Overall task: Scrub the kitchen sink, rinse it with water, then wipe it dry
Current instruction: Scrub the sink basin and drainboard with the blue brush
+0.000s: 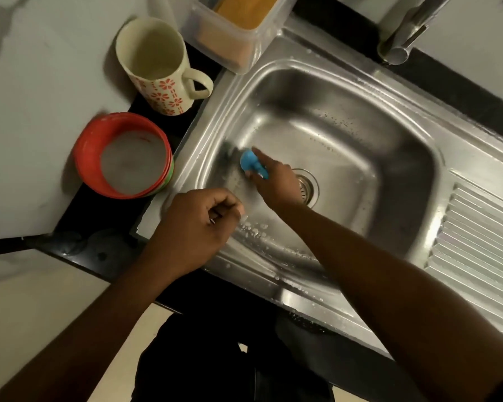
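Note:
A stainless steel sink (360, 117) fills the middle of the head view, wet with droplets. My right hand (273, 181) is down in the basin and grips the blue handle of a scrub brush (249, 163). The brush's dark head is pressed against the left wall of the basin. The drain (310, 187) lies just right of that hand, partly hidden by it. My left hand (195, 227) rests on the sink's front left rim with its fingers curled, holding nothing I can see.
A cream mug with red flowers (157, 68) and a red bowl of soapy water (128, 158) stand left of the sink. A clear plastic container (233, 33) sits behind it. The tap spout (401, 39) is at the top right, the ribbed drainboard (476, 242) on the right.

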A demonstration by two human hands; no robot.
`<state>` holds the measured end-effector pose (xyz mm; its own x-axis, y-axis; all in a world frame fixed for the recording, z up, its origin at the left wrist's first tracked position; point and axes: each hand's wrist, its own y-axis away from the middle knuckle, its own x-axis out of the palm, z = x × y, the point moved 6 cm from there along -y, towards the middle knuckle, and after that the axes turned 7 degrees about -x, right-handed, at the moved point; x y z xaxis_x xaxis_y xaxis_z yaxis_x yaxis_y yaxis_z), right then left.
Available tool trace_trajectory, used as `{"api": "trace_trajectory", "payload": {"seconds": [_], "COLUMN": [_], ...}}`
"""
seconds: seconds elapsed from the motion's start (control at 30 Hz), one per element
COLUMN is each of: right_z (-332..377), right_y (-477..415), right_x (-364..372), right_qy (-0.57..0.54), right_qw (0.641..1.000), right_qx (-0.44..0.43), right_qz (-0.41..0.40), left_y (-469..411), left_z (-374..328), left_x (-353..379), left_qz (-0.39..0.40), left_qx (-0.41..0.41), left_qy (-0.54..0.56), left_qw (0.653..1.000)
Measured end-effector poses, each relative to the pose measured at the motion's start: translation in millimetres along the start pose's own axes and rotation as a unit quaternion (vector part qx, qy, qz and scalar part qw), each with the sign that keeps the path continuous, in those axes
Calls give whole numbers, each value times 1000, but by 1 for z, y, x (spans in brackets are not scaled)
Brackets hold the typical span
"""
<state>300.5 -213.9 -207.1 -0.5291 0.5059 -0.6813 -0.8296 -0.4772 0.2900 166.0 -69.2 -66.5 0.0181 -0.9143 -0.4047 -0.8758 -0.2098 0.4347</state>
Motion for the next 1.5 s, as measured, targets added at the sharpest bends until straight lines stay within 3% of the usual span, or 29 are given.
{"api": "trace_trajectory", "payload": {"seconds": [0.07, 0.13, 0.23, 0.3, 0.4, 0.53, 0.6, 0.63, 0.7, 0.77, 0.83, 0.87, 1.0, 1.1, 1.17, 1.27, 1.37, 1.43, 1.5], "right_z": [-31, -72, -122, -126, -91, -18, -32, -49, -92, -124, -143, -137, -115, -41, -27, -62, -114, -128, -124], "right_y": [10, 24, 58, 69, 38, -11, -17, -12, 18, 59, 82, 76, -13, -58, -59, -18, 48, 82, 103], "right_x": [-20, -62, -103, -98, -61, -24, -27, -39, -72, -97, -102, -101, -59, -42, -43, -76, -112, -114, -97], "right_qy": [9, -47, -135, -144, -155, -142, -118, -105, -139, -173, -170, -178, -196, -166, -110, -67, -124, -116, -93], "right_qw": [997, 973, 888, 849, 876, 965, 977, 973, 931, 861, 799, 793, 866, 940, 973, 971, 931, 928, 953], "right_qx": [47, 147, 280, 327, 276, 145, 142, 157, 227, 319, 393, 393, 281, 191, 134, 155, 233, 270, 246], "right_qz": [-56, -173, -339, -388, -363, -166, -109, -135, -248, -357, -422, -431, -364, -230, -154, -167, -252, -229, -154], "left_y": [-2, -5, -10, -12, -15, -20, -22, -23, -25, -26, -27, -28, -29, -31, -31, -31, -33, -34, -34], "left_z": [-5, -8, -9, -10, -11, -12, -13, -15, -16, -16, -17, -17, -13, -9, -10, -14, -17, -20, -24], "left_x": [3, 6, 8, 11, 15, 21, 25, 26, 28, 29, 30, 31, 32, 34, 34, 33, 35, 37, 41], "left_qz": [10, 16, 22, 30, 40, 43, 50, 54, 63, 64, 64, 66, 70, 67, 66, 72, 79, 83, 90], "left_qx": [9, 18, 21, 25, 29, 27, 26, 28, 34, 39, 40, 40, 35, 23, 24, 31, 34, 42, 48], "left_qy": [-1, -8, -11, -12, -14, -17, -16, -15, -15, -18, -20, -20, -20, -38, -37, -29, -21, -24, -26], "left_qw": [1000, 1000, 999, 999, 999, 999, 998, 998, 997, 997, 997, 997, 997, 997, 997, 997, 996, 995, 994]}}
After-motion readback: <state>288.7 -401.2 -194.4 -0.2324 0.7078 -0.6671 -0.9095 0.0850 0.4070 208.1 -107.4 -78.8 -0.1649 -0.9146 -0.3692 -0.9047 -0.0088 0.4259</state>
